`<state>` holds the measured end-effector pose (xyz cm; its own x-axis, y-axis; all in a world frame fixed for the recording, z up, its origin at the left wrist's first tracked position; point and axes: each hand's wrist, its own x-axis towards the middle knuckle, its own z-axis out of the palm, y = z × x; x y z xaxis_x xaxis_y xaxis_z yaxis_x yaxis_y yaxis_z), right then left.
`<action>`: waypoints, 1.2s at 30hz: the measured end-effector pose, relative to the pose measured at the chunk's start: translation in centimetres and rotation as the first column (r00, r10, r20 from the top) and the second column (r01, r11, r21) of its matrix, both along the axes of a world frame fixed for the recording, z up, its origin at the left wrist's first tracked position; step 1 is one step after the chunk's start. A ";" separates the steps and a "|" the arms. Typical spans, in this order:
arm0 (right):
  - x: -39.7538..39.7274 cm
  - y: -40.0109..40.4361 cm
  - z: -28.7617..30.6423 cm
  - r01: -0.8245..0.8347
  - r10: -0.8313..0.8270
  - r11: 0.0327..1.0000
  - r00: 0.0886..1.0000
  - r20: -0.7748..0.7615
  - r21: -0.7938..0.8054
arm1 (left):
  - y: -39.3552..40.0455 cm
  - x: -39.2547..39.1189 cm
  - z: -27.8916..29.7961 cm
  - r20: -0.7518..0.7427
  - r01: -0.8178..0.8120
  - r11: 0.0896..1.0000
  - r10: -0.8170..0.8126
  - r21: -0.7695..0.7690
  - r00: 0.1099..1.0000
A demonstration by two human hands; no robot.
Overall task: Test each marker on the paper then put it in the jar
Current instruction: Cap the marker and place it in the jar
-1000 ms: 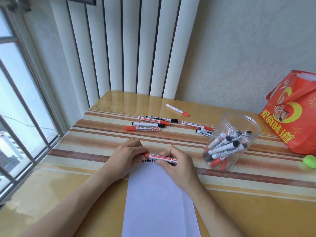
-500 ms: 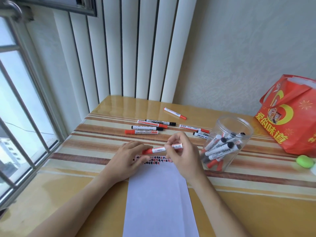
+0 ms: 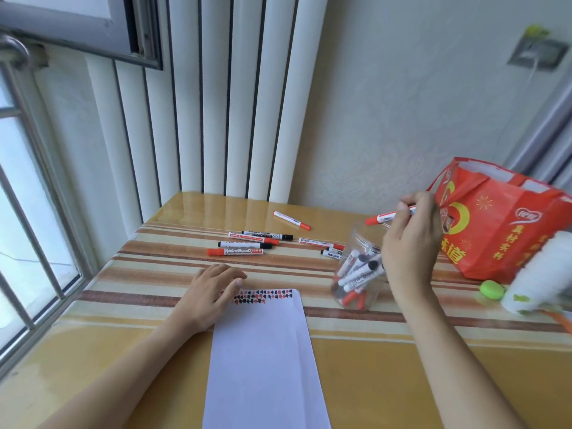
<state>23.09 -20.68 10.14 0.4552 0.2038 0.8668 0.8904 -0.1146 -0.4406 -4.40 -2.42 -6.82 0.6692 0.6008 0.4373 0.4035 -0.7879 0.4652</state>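
Depositing step | right hand [image 3: 411, 252] fingers pinch red marker [image 3: 381, 217], capped, level, above jar [image 3: 356, 270] mouth | left hand [image 3: 213, 289] flat, pressing paper [image 3: 263, 351] | next: tilt marker down, release into jar below fingers.

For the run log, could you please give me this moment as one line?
right hand: holds capped red marker above jar | left hand: flat on paper | phase: placing | loose markers remain

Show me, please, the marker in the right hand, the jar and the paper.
marker [image 3: 381, 217]: head view, white barrel near its red cap.
jar [image 3: 356, 243]: head view, clear upper wall.
paper [image 3: 263, 351]: head view, blank middle.
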 end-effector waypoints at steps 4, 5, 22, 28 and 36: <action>1.6 0.9 -1.4 -0.046 -0.008 0.884 0.994 -0.113 -0.465 | 0.1 -0.1 0.0 0.015 0.005 1.000 -0.005 -0.004 1.000; 1.7 1.1 -1.6 -0.038 -0.026 0.819 0.994 -0.103 -0.573 | 0.1 -0.1 0.0 0.015 0.009 1.000 -0.009 0.000 1.000; -4.2 0.6 -7.2 0.092 0.042 0.948 0.914 0.405 -0.306 | 0.0 -0.2 -0.2 0.083 -0.007 0.999 0.003 0.047 0.997; -5.2 0.7 -15.1 0.168 -0.162 0.985 0.882 -0.442 -0.026 | 0.6 -0.1 -0.6 0.143 -0.054 0.997 0.046 0.049 0.989; -0.5 1.9 -16.0 0.054 -0.244 0.953 0.723 -0.646 -0.300 | 0.6 0.0 -0.7 0.088 -0.003 0.997 -0.003 0.071 0.996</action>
